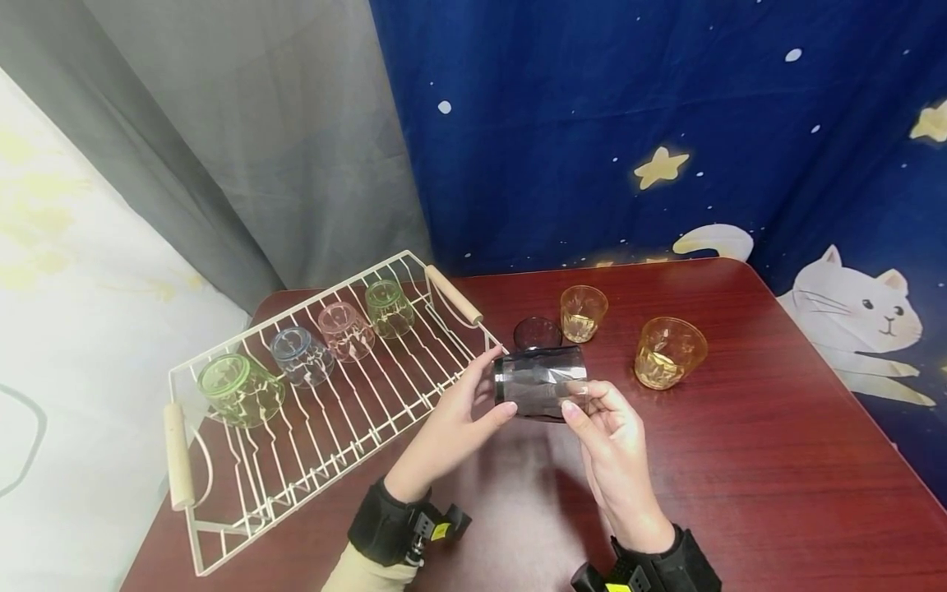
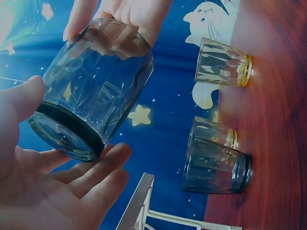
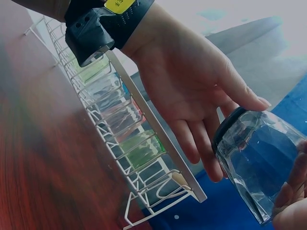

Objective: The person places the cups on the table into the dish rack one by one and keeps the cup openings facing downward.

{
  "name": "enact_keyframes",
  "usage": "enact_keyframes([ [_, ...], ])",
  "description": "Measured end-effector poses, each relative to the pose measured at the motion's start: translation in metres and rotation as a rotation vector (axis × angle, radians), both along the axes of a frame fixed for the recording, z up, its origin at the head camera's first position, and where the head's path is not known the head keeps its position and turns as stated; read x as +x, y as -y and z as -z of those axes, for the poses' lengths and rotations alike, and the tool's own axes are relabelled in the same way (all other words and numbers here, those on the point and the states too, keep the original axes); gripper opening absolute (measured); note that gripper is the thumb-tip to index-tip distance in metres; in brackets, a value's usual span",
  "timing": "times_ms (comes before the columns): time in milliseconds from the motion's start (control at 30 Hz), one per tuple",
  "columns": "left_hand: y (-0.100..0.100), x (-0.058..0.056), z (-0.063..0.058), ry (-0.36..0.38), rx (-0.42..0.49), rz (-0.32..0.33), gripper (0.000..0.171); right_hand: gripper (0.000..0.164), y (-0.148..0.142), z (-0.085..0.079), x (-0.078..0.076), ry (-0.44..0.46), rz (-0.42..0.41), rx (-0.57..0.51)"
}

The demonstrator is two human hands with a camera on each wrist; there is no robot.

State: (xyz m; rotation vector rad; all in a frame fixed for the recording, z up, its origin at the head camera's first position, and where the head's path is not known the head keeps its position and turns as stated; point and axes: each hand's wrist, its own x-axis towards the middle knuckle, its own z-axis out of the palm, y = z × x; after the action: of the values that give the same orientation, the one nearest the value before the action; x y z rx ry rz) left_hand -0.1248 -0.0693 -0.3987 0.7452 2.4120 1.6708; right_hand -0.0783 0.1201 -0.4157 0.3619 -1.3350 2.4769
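A smoky grey glass tumbler (image 1: pixel 538 385) is held on its side above the table, between both hands. My left hand (image 1: pixel 460 404) has its thumb and fingers about the thick dark base (image 2: pixel 69 124). At the other end my right hand (image 1: pixel 616 448) grips the rim, thumb outside; its fingers show through the clear wall in the left wrist view. Just behind stands a second grey glass (image 2: pixel 218 167), partly hidden in the head view. Two amber glasses stand mouth up on the table, one beside it (image 1: pixel 584 312), the other farther right (image 1: pixel 669 353).
A white wire rack (image 1: pixel 355 427) with wooden handles (image 1: pixel 177 456) sits on the left of the dark red table (image 1: pixel 777 460). Upside down in its back row are a large green glass (image 1: pixel 240 390), a blue one (image 1: pixel 302 356), a pink one (image 1: pixel 346 331) and a smaller green one (image 1: pixel 390 309).
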Motion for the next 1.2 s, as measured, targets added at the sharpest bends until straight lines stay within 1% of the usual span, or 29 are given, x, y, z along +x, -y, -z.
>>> enact_keyframes([
  [133,0.0,0.0,0.001,-0.005,0.027,0.003,0.07,0.035,0.0,0.001,0.0,0.006,0.002,0.023],
  [300,0.0,0.001,0.002,-0.034,0.075,-0.007,0.069,0.034,0.0,0.0,-0.001,0.029,0.013,0.068],
  [367,0.0,0.001,0.003,-0.047,0.086,-0.023,0.069,0.033,0.0,0.0,-0.002,0.045,0.019,0.091],
  [467,0.0,0.002,0.003,-0.047,0.099,-0.06,0.07,0.031,0.0,0.0,-0.003,0.076,0.034,0.131],
  [600,0.0,0.003,0.002,-0.028,0.129,-0.115,0.071,0.028,0.001,-0.001,-0.004,0.142,0.057,0.189],
  [700,0.0,0.004,0.0,-0.031,0.159,-0.147,0.072,0.024,0.0,-0.001,-0.005,0.199,0.058,0.243],
  [833,0.0,0.005,-0.003,-0.057,0.18,-0.183,0.075,0.018,0.0,0.0,-0.007,0.264,0.031,0.345],
  [933,0.001,0.004,-0.005,-0.072,0.186,-0.217,0.075,0.016,0.0,0.003,-0.009,0.28,-0.018,0.414],
  [1067,0.003,0.004,-0.008,-0.084,0.219,-0.246,0.075,0.011,0.0,0.006,-0.011,0.278,-0.065,0.519],
  [1133,0.005,0.005,-0.01,-0.104,0.232,-0.255,0.075,0.006,0.0,0.007,-0.012,0.27,-0.078,0.575],
  [1200,0.007,0.005,-0.012,-0.137,0.233,-0.27,0.076,0.01,-0.001,0.006,-0.013,0.247,-0.094,0.62],
])
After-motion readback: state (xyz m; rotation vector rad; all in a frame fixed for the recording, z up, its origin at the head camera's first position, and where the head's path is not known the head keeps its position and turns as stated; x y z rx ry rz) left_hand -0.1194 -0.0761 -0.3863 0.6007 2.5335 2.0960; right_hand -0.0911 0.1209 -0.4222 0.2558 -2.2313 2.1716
